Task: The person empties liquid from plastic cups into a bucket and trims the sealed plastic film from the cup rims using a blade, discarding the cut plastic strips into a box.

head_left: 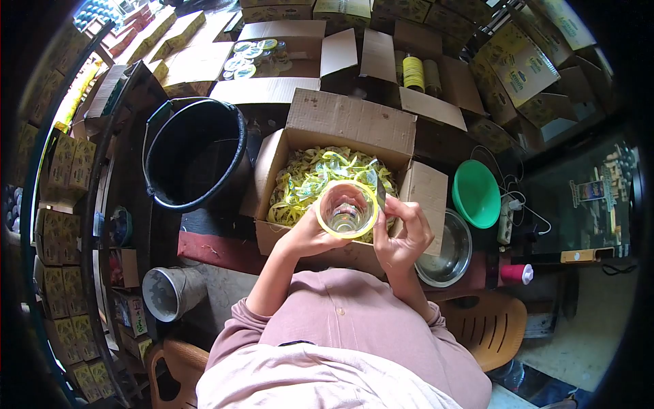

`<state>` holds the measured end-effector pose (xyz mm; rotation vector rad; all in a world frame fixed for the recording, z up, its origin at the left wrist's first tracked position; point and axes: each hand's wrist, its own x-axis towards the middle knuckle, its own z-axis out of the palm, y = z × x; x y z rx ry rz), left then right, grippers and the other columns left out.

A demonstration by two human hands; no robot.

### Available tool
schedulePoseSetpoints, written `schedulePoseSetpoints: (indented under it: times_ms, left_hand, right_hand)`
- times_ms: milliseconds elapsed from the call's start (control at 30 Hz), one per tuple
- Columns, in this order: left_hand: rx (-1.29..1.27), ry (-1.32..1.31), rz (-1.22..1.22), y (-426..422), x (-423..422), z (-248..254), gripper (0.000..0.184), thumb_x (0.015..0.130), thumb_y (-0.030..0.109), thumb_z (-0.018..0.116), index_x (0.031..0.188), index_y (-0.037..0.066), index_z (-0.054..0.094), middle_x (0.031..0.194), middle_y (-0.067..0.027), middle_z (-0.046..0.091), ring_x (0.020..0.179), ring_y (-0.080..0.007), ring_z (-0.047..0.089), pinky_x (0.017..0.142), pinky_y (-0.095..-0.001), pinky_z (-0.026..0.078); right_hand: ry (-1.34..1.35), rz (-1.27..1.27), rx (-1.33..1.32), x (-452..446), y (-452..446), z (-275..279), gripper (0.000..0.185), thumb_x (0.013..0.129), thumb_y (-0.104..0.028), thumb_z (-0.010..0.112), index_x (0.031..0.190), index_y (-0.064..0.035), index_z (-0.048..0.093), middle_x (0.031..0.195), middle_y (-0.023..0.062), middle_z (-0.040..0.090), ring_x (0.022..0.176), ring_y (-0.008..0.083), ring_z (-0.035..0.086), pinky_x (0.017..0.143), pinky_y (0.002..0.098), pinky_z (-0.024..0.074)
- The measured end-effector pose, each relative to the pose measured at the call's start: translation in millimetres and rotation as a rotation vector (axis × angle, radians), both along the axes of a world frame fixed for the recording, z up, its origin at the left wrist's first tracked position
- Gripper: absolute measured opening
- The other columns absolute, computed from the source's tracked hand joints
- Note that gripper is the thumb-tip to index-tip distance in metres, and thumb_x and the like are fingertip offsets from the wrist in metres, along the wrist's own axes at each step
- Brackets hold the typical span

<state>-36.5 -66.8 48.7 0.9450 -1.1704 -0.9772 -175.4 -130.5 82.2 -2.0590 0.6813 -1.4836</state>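
Observation:
A clear plastic cup (346, 217) with a yellow rim is in my left hand (308, 235), its fingers wrapped round the side and its mouth tilted up toward me. My right hand (407, 235) pinches a thin grey knife blade (381, 188), which stands upright against the right side of the cup's rim. Its handle is hidden in my fingers. Right behind the cup, an open cardboard box (351, 116) holds a heap of yellow-green plastic strips (300, 180).
Left stands a black bucket (197, 153), with a grey pail (163, 293) lower down. To the right are a green bowl (476, 194), a metal basin (455, 255) and a pink spool (516, 273). Farther back, open boxes hold round lids (248, 54) and yellow cup stacks (413, 73).

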Motion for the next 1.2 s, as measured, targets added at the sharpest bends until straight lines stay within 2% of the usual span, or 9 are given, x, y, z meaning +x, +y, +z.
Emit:
schedulePoseSetpoints:
  times_ms: [300,400,533,567,700,800,900,1200]
  left_hand:
    - [-0.013,-0.023,-0.077,-1,-1,4,0.062,0.064,0.007,0.067,0.118,0.001,0.038,0.106,-0.0088,0.049,0.099,-0.0172,0.050,0.089,-0.0300,0.039]
    - [-0.025,-0.017,-0.037,-2,0,-1,0.064,0.064,0.008,0.068,0.119,0.001,0.037,0.107,-0.0087,0.049,0.099,-0.0169,0.050,0.089,-0.0305,0.039]
    - [-0.025,0.318,-0.054,-4,-4,-2,0.069,0.064,0.007,0.070,0.122,0.002,0.033,0.109,-0.0082,0.047,0.101,-0.0180,0.048,0.086,-0.0311,0.041]
    - [-0.076,0.351,-0.091,-5,-3,-6,0.070,0.067,0.006,0.070,0.124,0.004,0.030,0.112,-0.0084,0.045,0.104,-0.0185,0.046,0.085,-0.0317,0.042]
    - [-0.043,0.433,0.044,-9,-9,-16,0.066,0.071,0.001,0.067,0.124,0.007,0.028,0.115,-0.0080,0.043,0.105,-0.0174,0.045,0.085,-0.0319,0.042]
    - [-0.099,0.255,0.152,-12,-8,-21,0.065,0.071,0.000,0.067,0.124,0.007,0.029,0.114,-0.0082,0.044,0.108,-0.0175,0.045,0.089,-0.0328,0.040]
    - [-0.066,0.209,0.090,-9,-8,-15,0.065,0.072,0.001,0.066,0.126,0.006,0.029,0.116,-0.0087,0.045,0.111,-0.0178,0.044,0.091,-0.0338,0.039]
    - [-0.094,0.181,0.156,-9,-18,-10,0.068,0.077,0.003,0.063,0.130,0.009,0.021,0.119,-0.0111,0.044,0.111,-0.0201,0.043,0.090,-0.0339,0.036]
  right_hand:
    - [0.025,-0.005,0.017,-2,-1,-5,0.027,0.065,0.010,0.062,0.091,0.0027,0.059,0.072,0.0075,0.055,0.063,0.0119,0.055,0.059,0.0220,0.0456]
    - [0.016,-0.007,0.030,-2,0,-5,0.026,0.066,0.009,0.063,0.091,0.0029,0.059,0.074,0.0075,0.055,0.063,0.0113,0.055,0.060,0.0214,0.0456]
    - [0.015,-0.051,0.068,-3,2,-3,0.025,0.068,0.008,0.064,0.091,0.0027,0.058,0.074,0.0074,0.055,0.063,0.0110,0.054,0.059,0.0216,0.0456]
    - [0.017,-0.052,0.067,-3,3,-1,0.025,0.068,0.008,0.064,0.091,0.0025,0.058,0.074,0.0074,0.055,0.063,0.0109,0.054,0.059,0.0217,0.0456]
    - [-0.014,-0.025,0.090,0,8,1,0.025,0.068,0.007,0.064,0.091,0.0020,0.058,0.073,0.0072,0.054,0.062,0.0108,0.054,0.058,0.0222,0.0455]
    - [0.004,-0.044,0.063,2,9,-1,0.025,0.067,0.007,0.064,0.091,0.0013,0.059,0.071,0.0069,0.055,0.061,0.0112,0.055,0.057,0.0222,0.0452]
    - [-0.001,-0.042,0.037,4,8,-2,0.024,0.067,0.007,0.064,0.090,0.0006,0.060,0.070,0.0068,0.055,0.061,0.0117,0.056,0.056,0.0223,0.0451]
    - [-0.029,-0.102,0.021,3,7,-4,0.022,0.066,0.003,0.065,0.088,-0.0028,0.062,0.072,0.0066,0.059,0.057,0.0135,0.058,0.053,0.0241,0.0472]
